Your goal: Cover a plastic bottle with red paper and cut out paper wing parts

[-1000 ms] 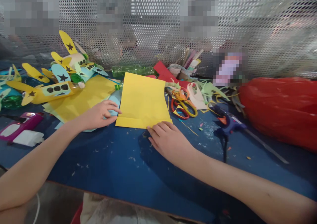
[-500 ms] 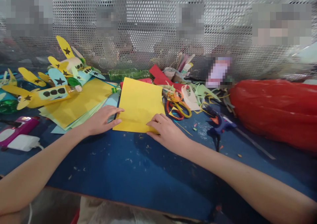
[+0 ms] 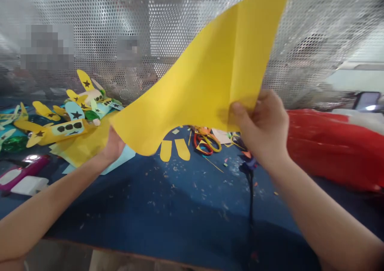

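A large yellow paper sheet (image 3: 198, 83) is held up above the table, bowed in a curve with a straight crease near its right end. My right hand (image 3: 267, 129) pinches its lower right edge, thumb on the near face. At the sheet's left corner is my left hand (image 3: 114, 145), closed on it, its fingers mostly hidden behind the paper. Below the sheet lie two rounded yellow paper strips (image 3: 166, 151). Scissors with red and yellow handles (image 3: 214, 144) rest beside them, partly covered by the sheet.
Decorated bottle planes (image 3: 67, 128) stand at the left, by stacked coloured paper (image 3: 67, 153). A purple device (image 3: 28, 171) with a white block sits at the left edge. A red plastic bag (image 3: 333, 149) fills the right. A blue glue gun (image 3: 249, 165) and paper scraps lie on the blue table (image 3: 168, 223).
The yellow sheet, folded flat on the table before, is now raised and opened out between both hands. My right hand has moved up and right; two yellow strips now show beneath.
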